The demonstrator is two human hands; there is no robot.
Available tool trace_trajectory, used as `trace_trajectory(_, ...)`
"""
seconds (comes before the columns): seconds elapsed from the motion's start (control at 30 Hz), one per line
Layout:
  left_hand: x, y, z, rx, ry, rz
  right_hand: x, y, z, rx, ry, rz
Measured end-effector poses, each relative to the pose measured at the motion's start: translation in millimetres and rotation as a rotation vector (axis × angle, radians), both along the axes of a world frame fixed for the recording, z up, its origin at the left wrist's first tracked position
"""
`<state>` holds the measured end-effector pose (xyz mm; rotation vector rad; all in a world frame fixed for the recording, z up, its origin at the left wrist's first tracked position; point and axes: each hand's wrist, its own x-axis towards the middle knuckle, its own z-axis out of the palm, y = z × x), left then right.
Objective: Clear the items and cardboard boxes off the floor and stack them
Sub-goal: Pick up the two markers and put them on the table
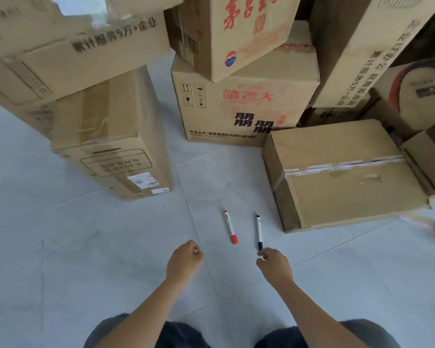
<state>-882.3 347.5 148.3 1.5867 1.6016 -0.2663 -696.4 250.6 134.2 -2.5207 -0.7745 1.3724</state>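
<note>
- Step in hand: lift the red marker [230, 227] and the black marker [259, 231] off the tiled floor [98, 247]. They lie side by side, not touching, just beyond the hands.
- Right hand [274, 264]: fingertips meet the black marker's near end; whether they pinch it cannot be told. Grip the barrel.
- Left hand [185, 259]: fingers curled together, holding nothing. Uncurl them, then reach right for the red marker.

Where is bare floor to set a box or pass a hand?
Bare floor is open left of the left hand, in front of the taped box, and right of the right hand, in front of the flat box. A strip runs between taped box and printed box. Crowded: red marker and black marker ahead; boxes packed top right.
</note>
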Motion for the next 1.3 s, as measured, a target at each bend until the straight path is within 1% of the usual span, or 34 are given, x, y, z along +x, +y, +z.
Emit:
trace_trajectory(0.1, 9, 26, -99, 0.053, 0.048, -0.028, 14, 20, -102, -0.002, -0.051, -0.043)
trace_trajectory(0.2, 26, 41, -184, 0.098, 0.089, -0.1, 35, 41, -188, 0.037, -0.147, -0.143)
trace_trajectory(0.3, 41, 40, -238, 0.128, 0.109, -0.173, 46, 52, -245, 0.026, -0.238, -0.193)
trace_trajectory(0.4, 46, 30, -265, 0.135, 0.117, -0.182, 46, 47, -276, -0.016, -0.219, -0.154)
trace_trajectory(0.53, 62, 23, -281, 0.098, 0.114, -0.124, 45, 33, -299, -0.028, -0.194, -0.122)
trace_trajectory(0.67, 98, 27, -294, 0.018, 0.006, 0.149, 52, 29, -310, -0.042, -0.26, -0.086)
trace_trajectory(0.73, 114, 28, -302, 0.016, 0.002, 0.211, 54, 29, -311, -0.044, -0.285, -0.061)
trace_trajectory(0.9, 135, 18, -320, 0.042, 0.143, 0.089, 43, 30, -314, -0.066, -0.284, -0.134)
trace_trajectory(1.1, 141, 14, -325, 0.108, 0.137, 0.138, 32, 29, -325, -0.078, -0.378, -0.112)
trace_trajectory(1.2, 126, 15, -316, 0.213, 0.179, 0.066, 32, 25, -322, -0.032, -0.418, -0.047)
trace_trajectory(1.3, 112, 19, -292, 0.273, 0.162, 0.074, 32, 15, -302, 0.027, -0.464, -0.021)
